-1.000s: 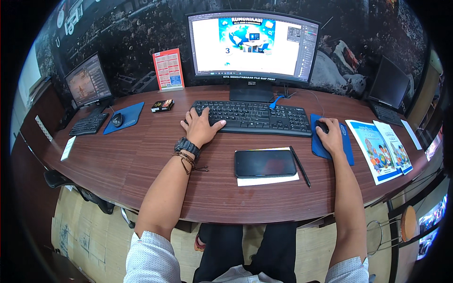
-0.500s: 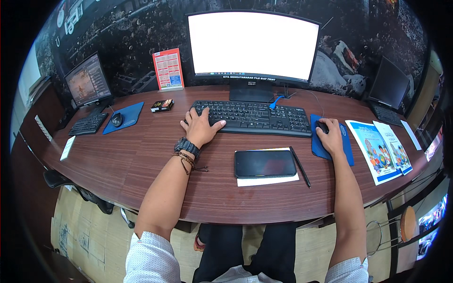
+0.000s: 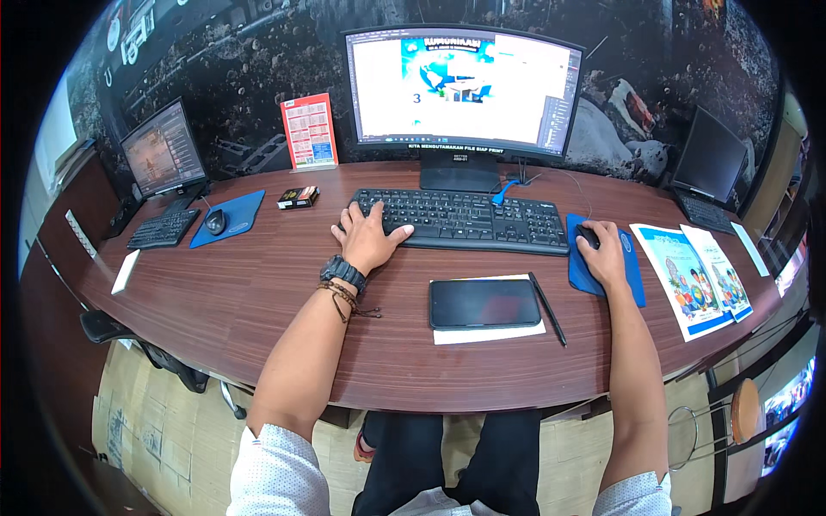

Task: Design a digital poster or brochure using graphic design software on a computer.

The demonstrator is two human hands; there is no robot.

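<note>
My left hand point(image 3: 368, 238) rests on the left end of the black keyboard point(image 3: 465, 220), fingers spread over the keys, wrist wearing a black watch and beads. On the right, my right hand point(image 3: 602, 254) is curled over a black mouse point(image 3: 586, 234) on a blue pad point(image 3: 626, 280). Behind the keyboard, a curved monitor point(image 3: 535, 86) shows a blue-and-white graphic in an editing window. A dark phone point(image 3: 483, 304) lies on white paper between my forearms, with a black stylus point(image 3: 548, 310) along its right side. A blue connector point(image 3: 501, 194) lies at the keyboard's top edge.
A left-hand monitor point(image 3: 163, 148), second keyboard point(image 3: 160, 229) and mouse on pad point(image 3: 245, 215), red card stand point(image 3: 308, 131) and small dark box point(image 3: 298, 197) share the desk point(image 3: 215, 301). Printed booklets point(image 3: 684, 275) lie right, before another monitor point(image 3: 708, 153). A stool point(image 3: 744, 408) stands below.
The monitor's screen went plain white half a second ago and now shows the graphic again. The view has shifted slightly; both hands keep their places on keyboard and mouse.
</note>
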